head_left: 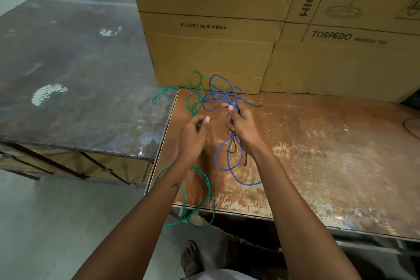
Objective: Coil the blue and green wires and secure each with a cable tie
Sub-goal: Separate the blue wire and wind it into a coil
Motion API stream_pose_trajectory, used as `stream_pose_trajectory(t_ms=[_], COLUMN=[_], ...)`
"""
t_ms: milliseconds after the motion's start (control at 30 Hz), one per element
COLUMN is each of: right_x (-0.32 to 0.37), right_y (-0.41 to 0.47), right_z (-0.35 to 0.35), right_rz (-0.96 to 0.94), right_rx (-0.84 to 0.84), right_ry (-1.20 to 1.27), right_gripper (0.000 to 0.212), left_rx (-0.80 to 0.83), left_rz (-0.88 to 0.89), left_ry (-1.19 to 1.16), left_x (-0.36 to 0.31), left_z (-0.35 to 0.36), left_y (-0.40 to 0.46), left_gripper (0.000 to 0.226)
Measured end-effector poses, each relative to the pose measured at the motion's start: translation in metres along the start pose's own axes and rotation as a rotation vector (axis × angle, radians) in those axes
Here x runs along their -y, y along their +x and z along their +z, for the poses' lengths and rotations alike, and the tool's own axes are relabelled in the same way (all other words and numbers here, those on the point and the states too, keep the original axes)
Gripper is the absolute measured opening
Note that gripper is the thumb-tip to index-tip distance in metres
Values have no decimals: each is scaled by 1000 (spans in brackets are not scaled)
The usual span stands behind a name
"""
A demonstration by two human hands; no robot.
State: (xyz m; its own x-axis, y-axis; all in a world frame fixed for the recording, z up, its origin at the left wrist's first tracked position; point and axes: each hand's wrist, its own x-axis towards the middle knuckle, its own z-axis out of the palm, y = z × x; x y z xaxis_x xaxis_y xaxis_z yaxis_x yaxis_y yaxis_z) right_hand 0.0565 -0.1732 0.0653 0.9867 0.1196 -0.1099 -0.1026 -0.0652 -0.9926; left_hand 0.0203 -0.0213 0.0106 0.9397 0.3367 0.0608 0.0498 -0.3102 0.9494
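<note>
The person stood at the brown worktable, both bare arms stretched out over it. The right hand was closed round a bunch of the blue wire, fingers curled about the strands, with loose loops spilling above the fist toward the cardboard boxes at the table's back edge and more loops hanging below it onto the tabletop. The left hand hovered just beside the right one, its fingers loosely bent and thumb forward; I could not tell whether it had hold of anything. The green wire lay uncoiled along the table's left side: some loops near the boxes, tangled with the blue ones, one loop poking out past the table's left edge over the grey metal bench next to it, and a long run passing under the left forearm and drooping off the table's front edge. A thin dark strip, perhaps a cable tie, lay on the tabletop among the blue loops below the right hand. A sandalled foot showed on the floor below the front edge.
</note>
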Motion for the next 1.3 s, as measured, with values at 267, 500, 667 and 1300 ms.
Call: stream_pose_trajectory(t_ms=[267,500,667,1300], right_x=[37,33,24,25], right_y=[-42,-96,-127,-165], right_z=[-29,-51,-61,-158], right_rz=[-242,-271,-260,-72], right_rx=[-22,-108,-190,-22], right_ry=[-338,-503,-772,-320], right_gripper=[32,30,33,26], left_rx=[477,579,768,1029], left_rz=[-716,-835,-791,-224], left_ry=[-911,-1151,-917,-382], left_x=[-113,-169,-180,-256], left_z=[15,37,65,135], left_y=[42,66,51,-30], left_gripper=[73,49,40,33])
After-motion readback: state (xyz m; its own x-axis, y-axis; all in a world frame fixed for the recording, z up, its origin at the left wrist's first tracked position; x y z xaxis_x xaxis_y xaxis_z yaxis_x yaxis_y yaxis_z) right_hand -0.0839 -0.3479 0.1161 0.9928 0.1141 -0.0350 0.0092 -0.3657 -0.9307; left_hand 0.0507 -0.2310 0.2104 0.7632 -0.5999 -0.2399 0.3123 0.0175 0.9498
